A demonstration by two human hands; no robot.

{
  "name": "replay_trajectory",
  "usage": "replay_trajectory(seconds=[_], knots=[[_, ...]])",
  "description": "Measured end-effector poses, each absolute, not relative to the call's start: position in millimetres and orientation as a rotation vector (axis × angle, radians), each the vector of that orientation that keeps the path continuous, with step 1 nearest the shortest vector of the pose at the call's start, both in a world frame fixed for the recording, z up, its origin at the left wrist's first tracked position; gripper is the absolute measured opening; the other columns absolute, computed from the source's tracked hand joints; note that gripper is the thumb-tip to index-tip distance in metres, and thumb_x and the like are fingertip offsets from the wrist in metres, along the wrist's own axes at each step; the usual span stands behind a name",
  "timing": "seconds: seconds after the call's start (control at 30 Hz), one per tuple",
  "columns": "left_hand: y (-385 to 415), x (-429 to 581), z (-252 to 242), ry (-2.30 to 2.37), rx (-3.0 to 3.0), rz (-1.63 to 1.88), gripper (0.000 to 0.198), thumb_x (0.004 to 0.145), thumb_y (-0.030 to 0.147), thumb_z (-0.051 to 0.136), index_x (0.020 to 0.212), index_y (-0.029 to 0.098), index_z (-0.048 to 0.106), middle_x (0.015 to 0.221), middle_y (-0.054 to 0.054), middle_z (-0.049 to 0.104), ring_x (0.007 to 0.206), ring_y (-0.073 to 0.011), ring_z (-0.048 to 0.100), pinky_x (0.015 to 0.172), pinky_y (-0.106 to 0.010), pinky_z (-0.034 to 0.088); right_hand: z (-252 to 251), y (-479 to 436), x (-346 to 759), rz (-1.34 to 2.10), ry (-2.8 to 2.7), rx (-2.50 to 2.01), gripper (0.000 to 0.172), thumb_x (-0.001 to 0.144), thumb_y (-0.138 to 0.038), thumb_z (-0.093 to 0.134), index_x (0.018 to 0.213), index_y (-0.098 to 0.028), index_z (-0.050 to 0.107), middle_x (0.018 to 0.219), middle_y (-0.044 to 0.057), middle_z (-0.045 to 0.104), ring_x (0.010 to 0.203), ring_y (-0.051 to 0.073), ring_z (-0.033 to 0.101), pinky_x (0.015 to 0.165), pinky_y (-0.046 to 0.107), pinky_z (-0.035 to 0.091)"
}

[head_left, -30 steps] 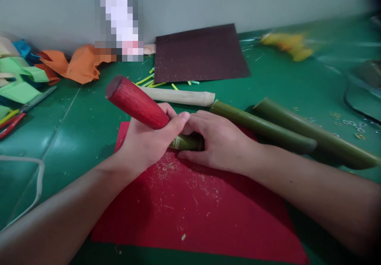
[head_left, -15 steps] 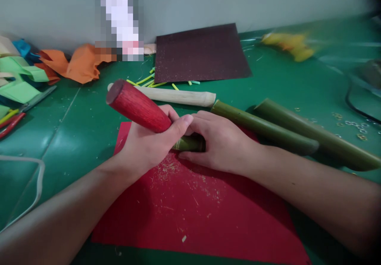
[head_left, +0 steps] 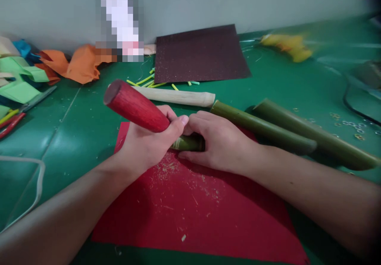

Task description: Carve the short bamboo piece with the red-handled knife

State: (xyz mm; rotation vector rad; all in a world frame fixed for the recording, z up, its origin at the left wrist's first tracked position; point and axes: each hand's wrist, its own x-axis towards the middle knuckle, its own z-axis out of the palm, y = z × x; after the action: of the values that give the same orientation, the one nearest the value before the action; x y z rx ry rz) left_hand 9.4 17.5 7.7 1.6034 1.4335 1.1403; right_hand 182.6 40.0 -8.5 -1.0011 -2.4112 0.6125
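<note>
My left hand (head_left: 149, 140) is closed around a tool with a thick red wooden handle (head_left: 137, 106), which slants up to the left. The tool's working end is hidden behind my fingers. My right hand (head_left: 223, 140) grips a short piece of green bamboo (head_left: 189, 143) lying low over the red sheet (head_left: 193, 213). Pale scrape marks show on the bamboo beside my left thumb. My left thumb tip is close against the fingers of my right hand. Fine shavings (head_left: 169, 167) are scattered on the red sheet below the bamboo.
Behind my hands lie a pale bamboo stick (head_left: 181, 97) and two green bamboo lengths (head_left: 264, 128) (head_left: 315, 132). A dark brown sheet (head_left: 202, 54) rests near the wall. Crumpled orange paper (head_left: 80, 64), red-handled scissors (head_left: 13, 125), a white cord (head_left: 40, 177) and small rings (head_left: 354, 126) lie around.
My left hand and the red handle have shifted slightly to the left along the bamboo. My right hand keeps its grip in nearly the same place.
</note>
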Motion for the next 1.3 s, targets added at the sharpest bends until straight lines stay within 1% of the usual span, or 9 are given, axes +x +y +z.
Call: replay_trajectory(seconds=[0.2,0.4,0.63,0.87,1.0,1.13,1.3], knots=[[17.7,7.9,6.4,1.384,1.647,1.120,0.027,0.082,0.028,0.069,0.059,0.019,0.057,0.048,0.006,0.046,0.043,-0.0052,0.038,0.039,-0.016,0.034,-9.6,41.6,182.6,0.630,-2.419,-1.014,0.028,0.071,-0.033,0.079,0.078,-0.018,0.056,0.080,0.002,0.057,0.075,0.016,0.049,0.067,0.029,0.036],[18.8,6.5,4.6,1.368,1.627,1.127,0.028,0.082,0.035,0.072,0.062,0.019,0.060,0.049,0.005,0.047,0.044,-0.0051,0.039,0.039,-0.015,0.036,-9.7,39.2,183.8,0.624,-2.420,-1.002,0.028,0.072,-0.033,0.079,0.078,-0.018,0.056,0.079,0.001,0.057,0.075,0.016,0.050,0.067,0.029,0.037],[17.9,7.3,4.2,1.364,1.618,1.148,0.031,0.082,0.036,0.072,0.060,0.019,0.059,0.050,0.005,0.049,0.045,-0.0061,0.044,0.039,-0.016,0.035,-10.6,40.2,183.1,0.619,-2.427,-1.005,0.028,0.072,-0.033,0.078,0.079,-0.018,0.056,0.080,0.002,0.058,0.076,0.017,0.050,0.067,0.029,0.037],[18.9,7.0,7.5,1.373,1.657,1.078,0.026,0.082,0.031,0.069,0.061,0.019,0.059,0.049,0.006,0.046,0.043,-0.0053,0.037,0.040,-0.017,0.033,-10.6,39.7,182.6,0.608,-2.437,-0.995,0.027,0.074,-0.032,0.077,0.080,-0.018,0.056,0.080,0.002,0.057,0.075,0.017,0.049,0.067,0.029,0.037],[18.4,8.3,8.0,1.404,1.706,1.085,0.024,0.081,0.027,0.068,0.061,0.019,0.057,0.053,0.005,0.048,0.048,-0.0064,0.043,0.043,-0.017,0.038,-11.4,39.2,183.1,0.582,-2.447,-0.980,0.027,0.075,-0.034,0.076,0.081,-0.018,0.055,0.079,0.002,0.056,0.076,0.017,0.049,0.068,0.030,0.037],[18.3,9.1,9.3,1.475,1.752,1.056,0.026,0.081,0.026,0.065,0.059,0.019,0.052,0.057,0.005,0.051,0.053,-0.0073,0.046,0.048,-0.017,0.041,-11.1,38.7,183.0,0.543,-2.457,-0.975,0.028,0.075,-0.035,0.076,0.079,-0.018,0.054,0.077,0.001,0.055,0.073,0.016,0.047,0.066,0.029,0.036],[16.4,3.1,8.7,1.556,1.742,1.140,0.028,0.081,0.026,0.064,0.058,0.019,0.050,0.055,0.005,0.047,0.051,-0.0071,0.043,0.046,-0.018,0.039,-10.3,38.5,182.3,0.536,-2.463,-0.984,0.028,0.074,-0.034,0.078,0.085,-0.017,0.058,0.080,0.001,0.057,0.075,0.016,0.049,0.066,0.028,0.036]])
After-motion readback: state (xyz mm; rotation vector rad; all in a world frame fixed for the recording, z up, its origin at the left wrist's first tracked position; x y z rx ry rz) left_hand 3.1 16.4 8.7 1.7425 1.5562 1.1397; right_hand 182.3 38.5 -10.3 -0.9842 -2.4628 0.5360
